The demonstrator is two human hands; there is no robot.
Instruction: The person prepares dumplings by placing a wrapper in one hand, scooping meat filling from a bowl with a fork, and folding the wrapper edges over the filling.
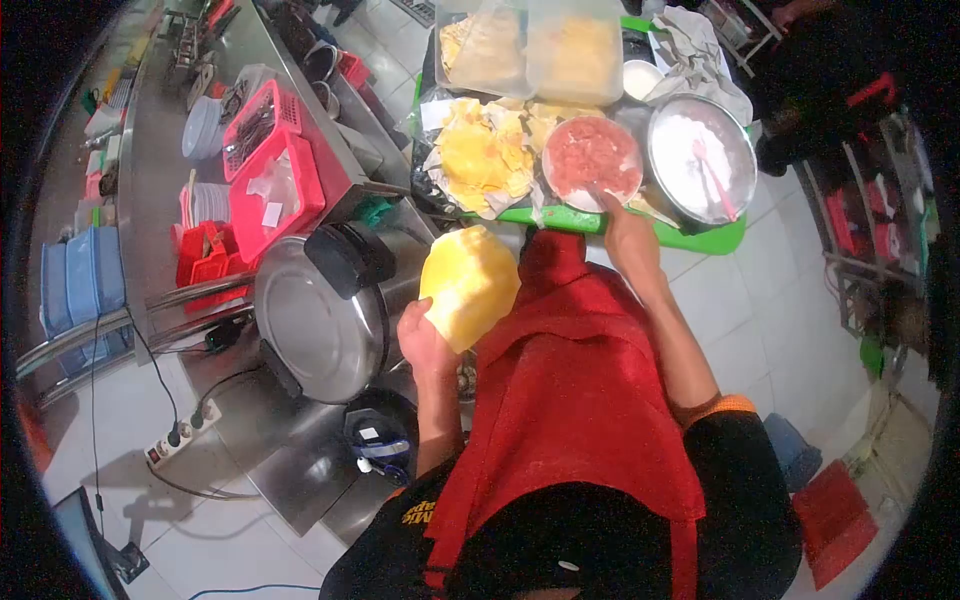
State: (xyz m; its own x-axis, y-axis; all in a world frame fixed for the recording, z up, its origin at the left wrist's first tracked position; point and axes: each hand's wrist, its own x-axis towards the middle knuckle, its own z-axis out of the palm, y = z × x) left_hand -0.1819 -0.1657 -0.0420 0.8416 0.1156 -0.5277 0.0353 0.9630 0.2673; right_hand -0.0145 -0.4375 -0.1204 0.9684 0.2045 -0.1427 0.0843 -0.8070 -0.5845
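My left hand (425, 340) is closed on the edge of a stack of yellow dough wrappers (470, 285), held in front of the red apron. My right hand (630, 240) is at the near rim of a round bowl of pink minced meat (592, 155). Its fingers are drawn together, and a thin dark tip seems to show at them over the meat; what it is I cannot make out. Left of the bowl, more yellow wrappers (485, 155) lie spread on crumpled paper. A metal bowl of white powder (700, 155) with a pink-handled utensil (715, 180) stands to the right.
A green tray (715, 240) carries the bowls. Two clear plastic containers (530, 50) of yellow sheets stand at its back. At left are a large steel pot (320, 320), pink baskets (270, 195) and a steel counter. A power strip (185, 435) with cables lies lower left.
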